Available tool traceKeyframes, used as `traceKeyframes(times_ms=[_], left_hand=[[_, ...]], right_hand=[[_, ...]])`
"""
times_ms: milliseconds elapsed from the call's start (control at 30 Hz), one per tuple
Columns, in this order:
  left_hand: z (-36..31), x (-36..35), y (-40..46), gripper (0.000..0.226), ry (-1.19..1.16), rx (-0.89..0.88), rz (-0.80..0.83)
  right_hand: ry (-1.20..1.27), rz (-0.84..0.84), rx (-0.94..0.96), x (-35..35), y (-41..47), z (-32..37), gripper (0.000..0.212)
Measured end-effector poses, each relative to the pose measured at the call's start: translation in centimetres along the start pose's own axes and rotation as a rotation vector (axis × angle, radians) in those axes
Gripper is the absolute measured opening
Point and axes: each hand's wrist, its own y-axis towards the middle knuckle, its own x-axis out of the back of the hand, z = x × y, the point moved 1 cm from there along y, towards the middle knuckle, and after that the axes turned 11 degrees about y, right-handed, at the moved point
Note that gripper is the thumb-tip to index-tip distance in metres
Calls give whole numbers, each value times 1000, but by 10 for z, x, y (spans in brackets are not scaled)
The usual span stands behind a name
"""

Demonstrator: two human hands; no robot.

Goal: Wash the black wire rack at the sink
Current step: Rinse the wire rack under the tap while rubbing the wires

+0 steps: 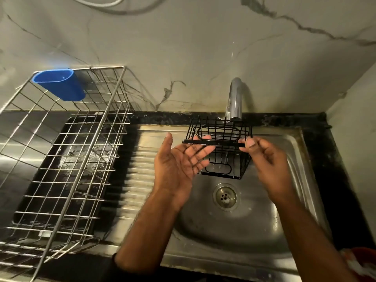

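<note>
A small black wire rack (221,131) hangs over the steel sink (293,151), right under the grey tap (235,98). A thin stream of water runs down through it. My right hand (264,157) pinches the rack's flat black bar at its right end. My left hand (179,161) is palm up with straight, spread fingers under the rack's left side, fingertips touching the bar and wires.
A large steel wire dish basket (67,151) with a blue plastic holder (61,84) stands on the left, over a wet black tray. The ribbed drainboard (134,171) lies between basket and bowl. The drain (225,197) is below the rack. A marble wall is behind.
</note>
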Motion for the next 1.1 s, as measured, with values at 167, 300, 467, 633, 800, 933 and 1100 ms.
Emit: traceKeyframes(times_ms=[167, 300, 467, 633, 800, 933, 1100], left_hand=[[0, 0, -5, 87, -45, 2, 3], [1, -1, -8, 86, -67, 13, -1], [6, 1, -8, 76, -84, 24, 8], [8, 2, -9, 69, -111, 46, 32], [11, 3, -13, 64, -148, 61, 52], [10, 7, -16, 65, -181, 58, 57], [6, 12, -21, 64, -205, 50, 40]], right_hand=[[-22, 35, 10, 4, 3, -3, 38], [19, 37, -4, 2, 3, -5, 30], [17, 33, -2, 2, 2, -5, 29], [30, 36, -27, -3, 3, -6, 17], [21, 48, -20, -3, 4, -7, 19], [-15, 74, -5, -7, 3, -5, 20], [-40, 73, 8, -13, 1, -5, 23]])
